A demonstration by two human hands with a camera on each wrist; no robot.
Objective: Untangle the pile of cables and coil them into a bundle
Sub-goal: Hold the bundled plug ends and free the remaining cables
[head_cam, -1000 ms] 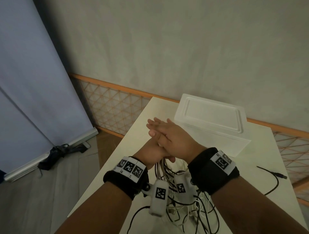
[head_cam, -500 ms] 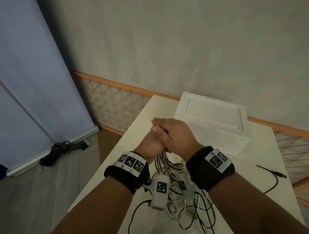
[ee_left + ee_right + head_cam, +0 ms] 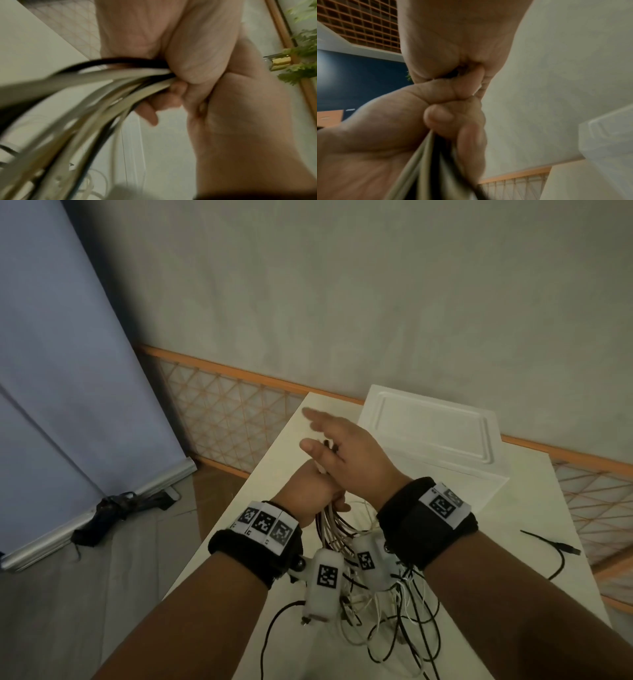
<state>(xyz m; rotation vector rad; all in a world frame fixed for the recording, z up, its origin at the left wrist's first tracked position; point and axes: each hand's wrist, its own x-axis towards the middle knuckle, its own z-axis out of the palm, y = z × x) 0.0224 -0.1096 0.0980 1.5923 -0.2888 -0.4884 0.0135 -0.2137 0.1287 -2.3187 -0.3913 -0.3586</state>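
Gripping a bunch of white and black cables [image 3: 337, 527], the left hand [image 3: 308, 491] is seen with its fingers curled tightly around them; this is confirmed in the left wrist view, where the cables [image 3: 106, 86] run out of the closed fist [image 3: 197, 75]. The right hand [image 3: 352, 453] is held just above the left hand, with its fingers straight and spread, and nothing is held by it. In the right wrist view the left fist [image 3: 450, 121] is shown under the right palm [image 3: 453, 40], touching it.

From the left hand the cables hang down to the tabletop [image 3: 284, 460], where the rest of the pile is lying in loose tangled loops [image 3: 404, 621], below the wrists. A single black cable [image 3: 555, 553] is laid apart on the tabletop, to the right of the pile. A white plastic box [image 3: 431, 433] with a lid is placed behind the hands, near the far edge of the tabletop.
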